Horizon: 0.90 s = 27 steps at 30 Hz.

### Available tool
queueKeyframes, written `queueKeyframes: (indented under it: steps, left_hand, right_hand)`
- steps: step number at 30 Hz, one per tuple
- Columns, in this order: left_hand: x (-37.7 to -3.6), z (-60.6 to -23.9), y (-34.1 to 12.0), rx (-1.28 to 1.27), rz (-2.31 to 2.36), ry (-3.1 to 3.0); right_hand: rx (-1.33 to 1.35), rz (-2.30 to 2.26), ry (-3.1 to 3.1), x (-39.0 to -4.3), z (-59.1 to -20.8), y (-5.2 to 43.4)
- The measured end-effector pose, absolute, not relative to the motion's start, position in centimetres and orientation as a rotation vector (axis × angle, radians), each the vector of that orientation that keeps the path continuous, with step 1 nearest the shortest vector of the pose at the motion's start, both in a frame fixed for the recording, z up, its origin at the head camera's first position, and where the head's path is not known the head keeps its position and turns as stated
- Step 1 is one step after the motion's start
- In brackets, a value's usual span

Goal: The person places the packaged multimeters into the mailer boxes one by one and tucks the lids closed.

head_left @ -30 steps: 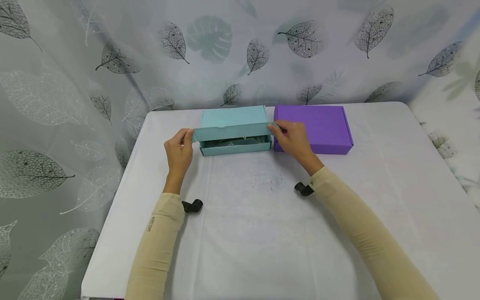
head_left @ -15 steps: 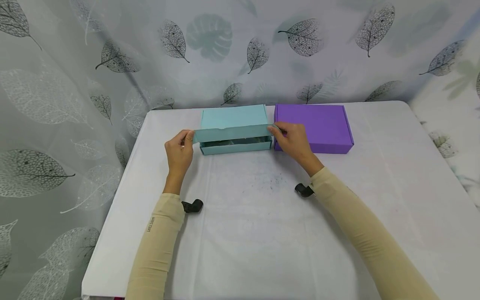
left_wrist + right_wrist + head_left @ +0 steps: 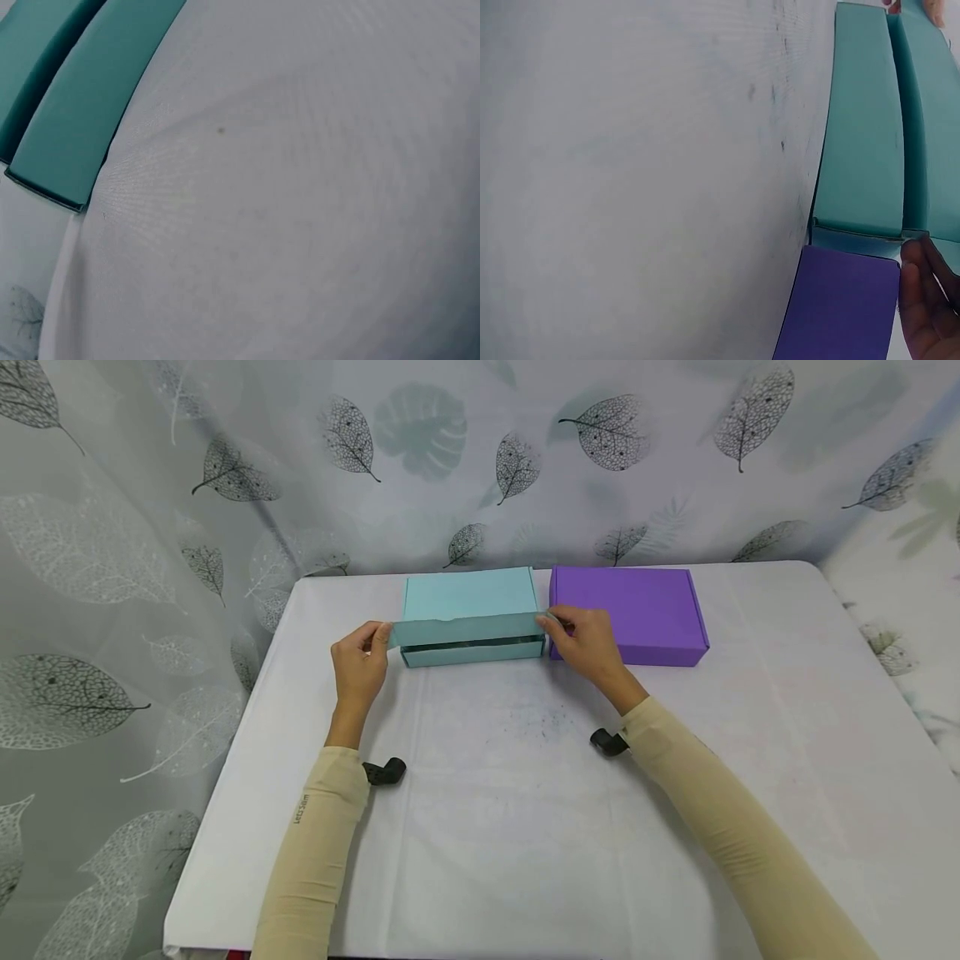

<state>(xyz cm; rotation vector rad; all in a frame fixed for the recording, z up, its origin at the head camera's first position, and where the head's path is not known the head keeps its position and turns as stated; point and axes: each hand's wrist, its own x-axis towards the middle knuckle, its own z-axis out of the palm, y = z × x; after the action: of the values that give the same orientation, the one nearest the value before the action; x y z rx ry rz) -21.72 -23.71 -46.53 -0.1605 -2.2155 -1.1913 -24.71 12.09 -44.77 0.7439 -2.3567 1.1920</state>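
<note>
A light teal cardboard box (image 3: 468,592) sits at the back of the table, its hinged lid slightly raised over a narrow dark gap. The lid's front flap (image 3: 467,628) hangs outside the front wall (image 3: 862,120). My left hand (image 3: 360,662) pinches the flap's left end between thumb and fingers. At its right end, my right hand (image 3: 587,639) pinches the flap's corner, overlapping the purple box in the head view. In the right wrist view, fingers (image 3: 922,300) of the right hand show at the teal corner. What lies inside the box is hidden.
A closed purple box (image 3: 626,610) stands close against the right side of the teal one. Both rest on a white-covered table (image 3: 510,827). A leaf-patterned curtain (image 3: 480,460) hangs behind and at the sides. Small black wrist mounts (image 3: 386,772) stick out from both sleeves.
Both hands have lowered the teal lid a little, so the gap above the front wall has narrowed and the contents seen earlier are covered. The purple box stays put.
</note>
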Motion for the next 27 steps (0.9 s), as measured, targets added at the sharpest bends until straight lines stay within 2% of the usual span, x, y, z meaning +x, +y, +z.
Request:
queueKeyframes:
  steps: [27]
  left_hand:
    - [-20.87, -45.91, -23.8, -0.145, -1.203, -2.318]
  right_hand:
    - [0.702, 1.241, -2.545, -24.1, -43.79, 11.98]
